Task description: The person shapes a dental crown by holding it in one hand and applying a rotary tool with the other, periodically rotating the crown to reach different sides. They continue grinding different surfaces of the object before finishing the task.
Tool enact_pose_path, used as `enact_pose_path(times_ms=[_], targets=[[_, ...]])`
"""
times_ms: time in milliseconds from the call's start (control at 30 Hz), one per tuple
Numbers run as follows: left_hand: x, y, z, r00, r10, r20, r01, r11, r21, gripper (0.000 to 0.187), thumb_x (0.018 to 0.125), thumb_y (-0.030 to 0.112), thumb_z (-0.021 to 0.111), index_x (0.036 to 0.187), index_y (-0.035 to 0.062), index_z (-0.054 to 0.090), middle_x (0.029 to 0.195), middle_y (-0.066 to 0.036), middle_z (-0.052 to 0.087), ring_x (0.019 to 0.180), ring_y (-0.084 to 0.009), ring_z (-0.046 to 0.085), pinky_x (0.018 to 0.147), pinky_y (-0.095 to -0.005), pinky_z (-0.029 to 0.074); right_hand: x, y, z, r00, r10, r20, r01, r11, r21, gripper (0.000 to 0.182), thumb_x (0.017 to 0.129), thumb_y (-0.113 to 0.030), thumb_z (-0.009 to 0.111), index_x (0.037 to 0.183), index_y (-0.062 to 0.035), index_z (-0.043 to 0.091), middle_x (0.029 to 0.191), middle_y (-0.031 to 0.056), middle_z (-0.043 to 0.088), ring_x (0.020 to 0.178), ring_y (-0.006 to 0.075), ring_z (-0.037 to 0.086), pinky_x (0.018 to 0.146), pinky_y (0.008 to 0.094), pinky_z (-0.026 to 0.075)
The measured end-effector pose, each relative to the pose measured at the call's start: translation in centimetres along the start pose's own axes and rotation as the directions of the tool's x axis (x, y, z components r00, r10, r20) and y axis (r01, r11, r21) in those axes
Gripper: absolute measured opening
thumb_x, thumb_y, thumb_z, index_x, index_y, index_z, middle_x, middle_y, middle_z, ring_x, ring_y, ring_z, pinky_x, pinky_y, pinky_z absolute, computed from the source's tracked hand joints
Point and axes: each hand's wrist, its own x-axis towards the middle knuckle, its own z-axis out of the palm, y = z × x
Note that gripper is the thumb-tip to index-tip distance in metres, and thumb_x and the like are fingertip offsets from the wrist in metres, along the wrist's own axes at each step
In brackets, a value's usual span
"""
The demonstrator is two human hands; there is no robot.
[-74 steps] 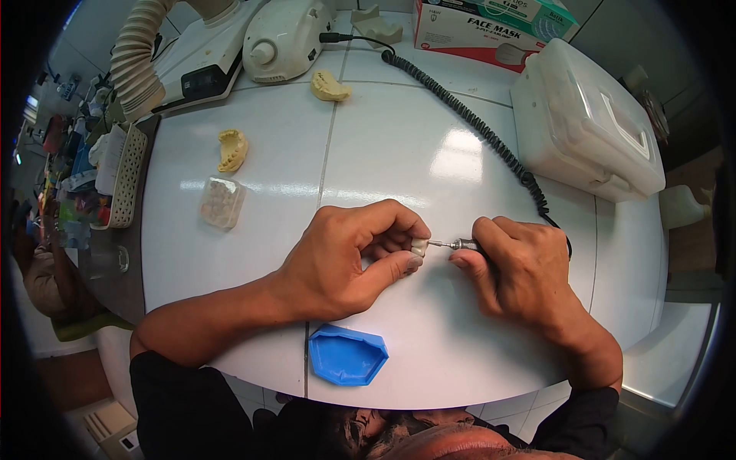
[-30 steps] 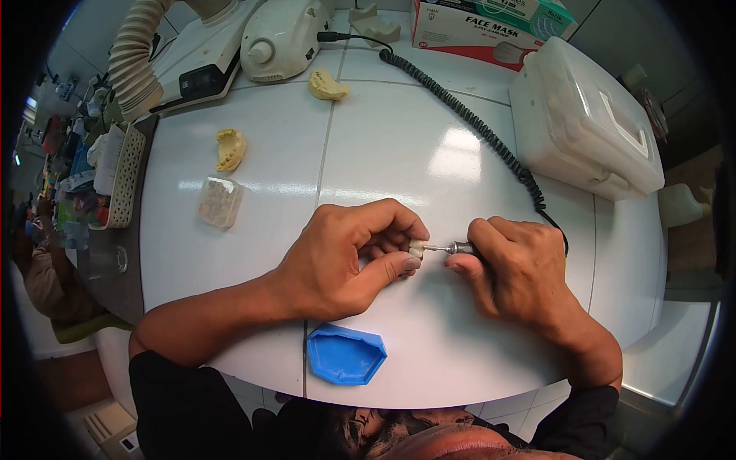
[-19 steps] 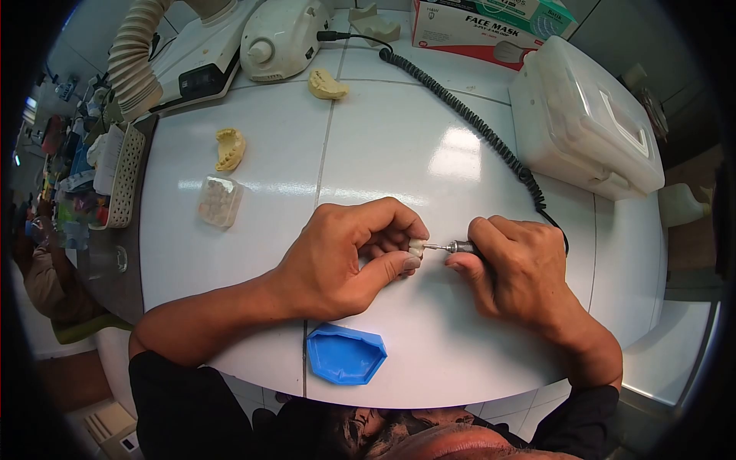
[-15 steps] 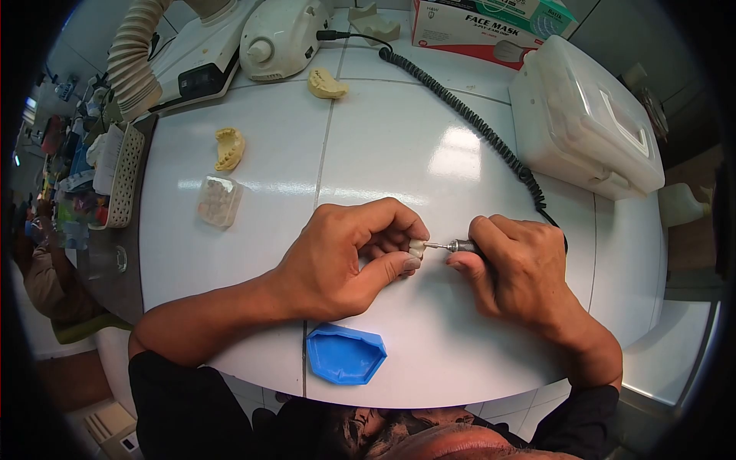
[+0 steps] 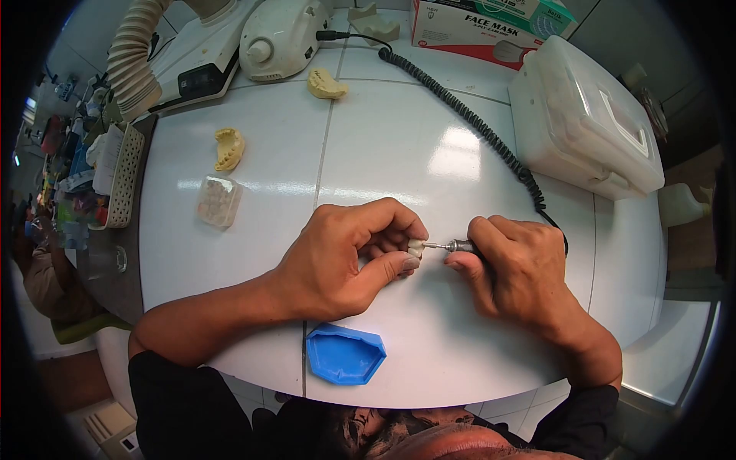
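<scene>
Between the thumb and fingers of my left hand (image 5: 353, 257) is a small whitish dental piece (image 5: 415, 248), which looks like a few joined artificial teeth. My right hand (image 5: 521, 264) is closed around a dental handpiece (image 5: 462, 245) with a dark grip. Its thin metal bur points left and meets the piece, or comes very close to it. The lower side of the dental piece is partly covered by my left thumb. Near my left forearm lies a blue moulded tray (image 5: 346, 357). A coiled black cord (image 5: 468, 111) runs towards my right hand.
Two yellow plaster dental casts (image 5: 229, 149) (image 5: 326, 84) and a clear small box (image 5: 219, 201) lie on the white table. Behind stand a white control unit (image 5: 277, 38), a ribbed hose (image 5: 136, 61) and a face mask box (image 5: 483, 29). A translucent case (image 5: 586, 115) stands right; a basket (image 5: 125, 176) left.
The dental piece and the handpiece tip have shifted very slightly to the left. Both hands keep nearly the same position.
</scene>
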Motion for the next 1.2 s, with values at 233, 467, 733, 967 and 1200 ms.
enact_pose_path(times_ms=[233,467,733,967,1200], targets=[[0.01,-0.11,-0.1,1.0,0.002,-0.001,-0.002,0.999,0.04,0.022,0.102,-0.004,0.075,0.122,-0.0088,0.069,0.103,-0.011,0.079,0.094,-0.0138,0.079,0.085,-0.0259,0.063,0.09,-0.1,-0.1,1.0,-0.009,-0.001,0.008,1.0,-0.012,0.047,0.103,-0.047,0.079,0.079,-0.0101,0.06,0.06,0.0052,0.053,0.049,0.0272,0.06,0.048,0.0408,0.045],[0.04,-0.04,-0.01,0.999,0.03,-0.019,-0.028,0.998,0.063,0.023,0.1,-0.002,0.078,0.121,-0.0073,0.071,0.101,-0.01,0.079,0.092,-0.0125,0.078,0.083,-0.0256,0.062,0.12,-0.14,-0.37,1.0,0.001,0.032,0.0,1.0,-0.017,0.047,0.103,-0.046,0.079,0.079,-0.0098,0.061,0.062,0.0051,0.055,0.05,0.0274,0.061,0.049,0.0405,0.046],[0.08,-0.09,0.15,0.996,0.067,-0.052,-0.059,0.989,0.139,0.027,0.095,0.002,0.083,0.119,-0.005,0.074,0.1,-0.008,0.079,0.089,-0.011,0.074,0.079,-0.0255,0.062,-0.03,0.07,-0.01,1.0,0.012,0.009,-0.012,1.0,0.003,0.047,0.101,-0.045,0.081,0.079,-0.0095,0.06,0.061,0.0053,0.055,0.049,0.0275,0.06,0.049,0.0409,0.045],[0.15,-0.39,0.38,0.991,0.074,-0.109,-0.058,0.987,0.147,0.026,0.093,0.002,0.083,0.117,-0.0037,0.074,0.099,-0.008,0.078,0.088,-0.0104,0.074,0.079,-0.0248,0.061,0.09,-0.14,-0.31,1.0,0.005,0.017,-0.004,1.0,-0.019,0.046,0.101,-0.045,0.081,0.079,-0.01,0.061,0.061,0.0055,0.055,0.049,0.028,0.061,0.049,0.041,0.045],[0.16,-0.46,0.36,0.993,0.064,-0.101,-0.05,0.989,0.14,0.026,0.093,0.003,0.084,0.116,-0.0033,0.074,0.099,-0.008,0.078,0.087,-0.0103,0.074,0.078,-0.0244,0.061,-0.06,-0.36,-0.14,1.0,0.02,0.011,-0.02,0.998,-0.057,0.046,0.101,-0.046,0.081,0.079,-0.0105,0.062,0.061,0.0047,0.055,0.05,0.0269,0.061,0.05,0.0403,0.046]])
